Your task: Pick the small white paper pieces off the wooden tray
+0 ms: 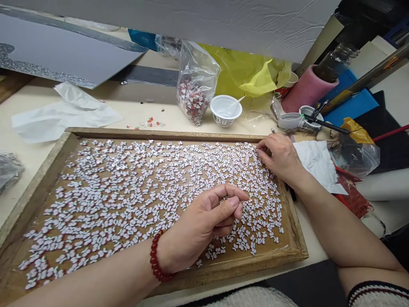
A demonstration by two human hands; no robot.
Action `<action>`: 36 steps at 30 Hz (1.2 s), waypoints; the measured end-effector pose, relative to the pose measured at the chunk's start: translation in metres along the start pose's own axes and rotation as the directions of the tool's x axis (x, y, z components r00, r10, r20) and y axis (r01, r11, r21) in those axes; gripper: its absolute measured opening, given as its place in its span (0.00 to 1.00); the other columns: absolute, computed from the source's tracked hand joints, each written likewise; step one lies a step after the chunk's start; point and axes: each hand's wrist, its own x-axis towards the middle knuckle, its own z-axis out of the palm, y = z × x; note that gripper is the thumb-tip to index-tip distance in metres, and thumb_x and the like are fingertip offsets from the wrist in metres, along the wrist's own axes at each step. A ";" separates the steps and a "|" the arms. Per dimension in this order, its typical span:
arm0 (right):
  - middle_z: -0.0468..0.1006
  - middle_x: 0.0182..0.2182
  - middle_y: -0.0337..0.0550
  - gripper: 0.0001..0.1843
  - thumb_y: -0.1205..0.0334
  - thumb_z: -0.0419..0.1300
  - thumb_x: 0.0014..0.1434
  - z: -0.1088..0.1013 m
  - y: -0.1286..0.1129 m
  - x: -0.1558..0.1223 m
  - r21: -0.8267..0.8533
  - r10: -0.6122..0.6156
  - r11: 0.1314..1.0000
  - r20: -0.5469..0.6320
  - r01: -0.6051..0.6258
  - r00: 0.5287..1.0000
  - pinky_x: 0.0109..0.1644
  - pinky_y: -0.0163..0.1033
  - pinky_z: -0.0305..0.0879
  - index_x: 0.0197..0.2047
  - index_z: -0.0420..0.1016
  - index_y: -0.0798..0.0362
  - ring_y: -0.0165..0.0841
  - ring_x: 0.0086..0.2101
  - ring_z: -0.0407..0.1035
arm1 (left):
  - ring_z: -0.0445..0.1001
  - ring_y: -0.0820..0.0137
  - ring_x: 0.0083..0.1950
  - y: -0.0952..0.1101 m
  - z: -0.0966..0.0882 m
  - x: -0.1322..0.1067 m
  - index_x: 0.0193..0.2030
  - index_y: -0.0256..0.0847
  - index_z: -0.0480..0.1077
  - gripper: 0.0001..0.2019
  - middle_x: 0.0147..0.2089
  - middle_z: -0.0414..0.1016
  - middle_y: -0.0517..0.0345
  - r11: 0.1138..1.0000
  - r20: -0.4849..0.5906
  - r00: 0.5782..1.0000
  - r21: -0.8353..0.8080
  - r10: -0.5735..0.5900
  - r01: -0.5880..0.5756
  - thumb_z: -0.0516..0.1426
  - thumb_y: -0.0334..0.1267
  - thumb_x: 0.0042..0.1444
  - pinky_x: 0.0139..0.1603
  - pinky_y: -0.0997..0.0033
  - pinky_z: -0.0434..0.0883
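Markings in dark ink circle the small white plastic bowl [225, 120] on the far worktop [134, 113], too small to read; print on the red paper cup [282, 91] farther right is likewise unclear. A white plastic spoon [237, 102] leans in the bowl. Just left stands a clear plastic bag [193, 96] of red-and-white pieces, with crumpled yellow plastic sheeting [247, 70] behind.

Nearer lies the brown tray with a wooden frame [262, 259], spread with small white double-lobed pieces [153, 187]. The left hand [204, 219] is loosely curled above the tray's right half, some tiny pieces in its palm; its forearm and dark red beaded bracelet [156, 258] hide part of the tray. The right hand [279, 155] is narrowed at the far right corner; I cannot tell whether it grips anything.

Crumpled white tissue [316, 162] lies right of the tray, and a pale grey board [223, 21] overhangs the far side.
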 end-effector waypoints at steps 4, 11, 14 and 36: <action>0.75 0.30 0.44 0.03 0.66 0.58 0.57 -0.003 0.001 0.000 0.056 0.033 0.998 -0.018 -0.032 0.999 0.41 0.44 0.57 0.31 0.72 0.52 0.38 0.34 0.65 | 0.50 0.80 0.24 0.000 0.000 0.000 0.39 0.39 0.66 0.07 0.28 0.64 0.64 1.000 -0.010 1.000 -0.014 -0.005 0.005 0.59 0.39 0.60 0.22 0.79 0.47; 0.75 0.29 0.43 0.04 0.66 0.57 0.59 -0.018 -0.024 -0.003 0.346 -0.031 0.935 -0.117 0.070 0.993 0.41 0.42 0.63 0.32 0.70 0.52 0.34 0.34 0.67 | 0.50 0.80 0.24 0.000 -0.001 0.000 0.39 0.39 0.64 0.07 0.29 0.64 0.64 1.000 -0.008 1.000 -0.001 0.028 -0.028 0.58 0.39 0.61 0.22 0.79 0.48; 0.75 0.29 0.41 0.02 0.65 0.59 0.59 -0.027 -0.048 -0.010 0.614 -0.200 0.768 -0.040 0.182 0.979 0.38 0.40 0.65 0.33 0.71 0.52 0.31 0.33 0.67 | 0.49 0.80 0.24 0.000 -0.002 0.001 0.39 0.39 0.64 0.06 0.29 0.64 0.65 0.997 -0.010 0.997 0.000 0.074 -0.074 0.57 0.38 0.62 0.22 0.79 0.48; 0.74 0.28 0.40 0.02 0.68 0.61 0.57 -0.031 -0.069 -0.016 0.849 -0.254 0.492 -0.072 0.193 0.965 0.38 0.39 0.67 0.34 0.71 0.54 0.29 0.32 0.69 | 0.49 0.82 0.22 0.002 -0.003 0.004 0.36 0.35 0.67 0.06 0.28 0.66 0.62 0.984 -0.051 0.997 -0.167 0.052 -0.060 0.53 0.34 0.64 0.21 0.83 0.51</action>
